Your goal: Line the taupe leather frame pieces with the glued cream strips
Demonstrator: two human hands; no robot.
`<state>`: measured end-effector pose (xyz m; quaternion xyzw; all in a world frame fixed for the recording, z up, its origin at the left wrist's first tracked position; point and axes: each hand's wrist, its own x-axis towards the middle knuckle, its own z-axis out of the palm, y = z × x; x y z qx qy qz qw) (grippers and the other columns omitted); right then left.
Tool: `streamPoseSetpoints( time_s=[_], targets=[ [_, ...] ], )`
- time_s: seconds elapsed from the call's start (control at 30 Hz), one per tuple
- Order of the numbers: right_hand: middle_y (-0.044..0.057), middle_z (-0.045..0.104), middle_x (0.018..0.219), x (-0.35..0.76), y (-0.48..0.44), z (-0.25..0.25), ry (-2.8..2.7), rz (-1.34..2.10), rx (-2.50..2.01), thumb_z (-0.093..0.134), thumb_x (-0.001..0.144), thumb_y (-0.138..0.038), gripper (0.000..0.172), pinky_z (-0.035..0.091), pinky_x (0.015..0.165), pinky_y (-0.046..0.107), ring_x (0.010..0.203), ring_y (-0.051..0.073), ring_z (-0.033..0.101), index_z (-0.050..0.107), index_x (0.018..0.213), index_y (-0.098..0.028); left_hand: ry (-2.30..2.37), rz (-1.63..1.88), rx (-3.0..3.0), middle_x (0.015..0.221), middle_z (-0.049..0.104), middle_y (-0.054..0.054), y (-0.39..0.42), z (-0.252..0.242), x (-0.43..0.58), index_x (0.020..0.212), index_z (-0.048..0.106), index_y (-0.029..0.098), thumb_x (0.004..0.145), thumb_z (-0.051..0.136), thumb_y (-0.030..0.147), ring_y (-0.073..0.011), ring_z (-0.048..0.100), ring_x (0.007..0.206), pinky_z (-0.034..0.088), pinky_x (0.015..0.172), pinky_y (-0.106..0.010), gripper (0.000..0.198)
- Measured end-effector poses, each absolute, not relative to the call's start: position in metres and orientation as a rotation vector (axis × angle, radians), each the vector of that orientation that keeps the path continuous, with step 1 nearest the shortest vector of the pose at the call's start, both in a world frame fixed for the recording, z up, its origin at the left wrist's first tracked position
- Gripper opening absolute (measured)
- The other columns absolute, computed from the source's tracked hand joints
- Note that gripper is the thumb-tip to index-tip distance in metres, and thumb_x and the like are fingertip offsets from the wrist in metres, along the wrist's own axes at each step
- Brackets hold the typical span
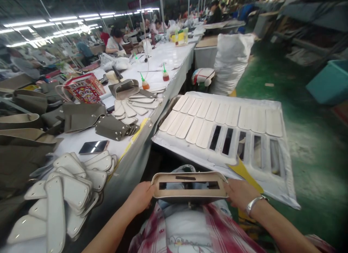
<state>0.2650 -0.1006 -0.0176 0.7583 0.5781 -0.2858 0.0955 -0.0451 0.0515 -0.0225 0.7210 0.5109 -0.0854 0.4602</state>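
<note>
item: a cream-framed leather bag piece (190,199), olive below, with a rectangular slot through the frame, is sitting just above the person's lap. the left hand (140,198) and the right hand (239,195) are gripping its two short ends, a silver bangle (255,204) circling the right wrist; the fingers are curling behind the piece, out of sight, so their spread or pinch cannot be told.

beneath: a red-checked cloth (225,231) is covering the lap.

to the right: a white foam board (285,187) is carrying rows of cream panels (203,113), a yellow card (244,175) touching its near edge.

to the left: a white-covered workbench (122,146) is bearing stacked riveted panels (67,191), a smartphone (94,147) and glue bottles (165,74).

farther on: a co-worker (114,42) is sitting beside the bench.
</note>
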Motion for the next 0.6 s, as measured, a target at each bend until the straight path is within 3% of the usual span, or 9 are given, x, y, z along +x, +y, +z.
streamPoseSetpoints(
  time_s=[0.13,0.23,0.37,0.43,0.6],
  targets=[
    [0.017,0.059,0.09,0.261,-0.097,-0.002,1.574,-0.833,2.242,0.046,0.078,-0.006,0.021,0.044,0.078,0.042,0.088,0.031,0.056,0.062,0.092,-0.003,1.272,-0.26,1.717,0.054,0.046,-0.007,0.047,-0.023,-0.044,0.072,0.047,0.012,0.071,0.025,0.061,-0.0232,0.052,0.046,0.041,0.037,-0.025,0.054],
    [0.017,0.06,0.087,0.258,-0.097,0.007,1.462,-0.908,2.415,0.034,0.088,-0.014,0.029,0.043,0.078,0.039,0.089,0.029,0.057,0.061,0.087,-0.004,1.305,-0.278,1.704,0.054,0.045,-0.007,0.046,-0.028,-0.045,0.072,0.046,0.013,0.064,0.025,0.071,-0.0237,0.051,0.048,0.041,0.037,-0.026,0.063],
    [0.009,0.062,0.076,0.261,-0.103,0.009,1.446,-1.057,2.483,0.031,0.093,-0.029,0.036,0.044,0.068,0.027,0.067,0.016,0.06,0.059,0.081,-0.009,1.264,-0.223,1.688,0.055,0.046,-0.008,0.049,-0.035,-0.047,0.068,0.045,0.013,0.065,0.028,0.078,-0.0237,0.051,0.049,0.043,0.04,-0.027,0.068],
    [0.004,0.061,0.065,0.265,-0.108,0.006,1.465,-1.196,2.515,0.037,0.09,-0.041,0.038,0.042,0.06,0.023,0.056,0.012,0.057,0.058,0.078,-0.011,1.209,-0.221,1.643,0.054,0.047,-0.009,0.051,-0.033,-0.048,0.068,0.046,0.012,0.063,0.033,0.083,-0.0239,0.051,0.05,0.044,0.043,-0.027,0.072],
    [0.003,0.061,0.066,0.269,-0.118,-0.004,1.566,-1.242,2.616,0.058,0.073,-0.047,0.035,0.038,0.053,0.022,0.061,0.015,0.056,0.057,0.08,-0.013,1.078,-0.171,1.503,0.062,0.049,-0.009,0.051,-0.024,-0.052,0.074,0.049,0.01,0.064,0.043,0.085,-0.0244,0.054,0.06,0.048,0.053,-0.028,0.076]
  ],
)
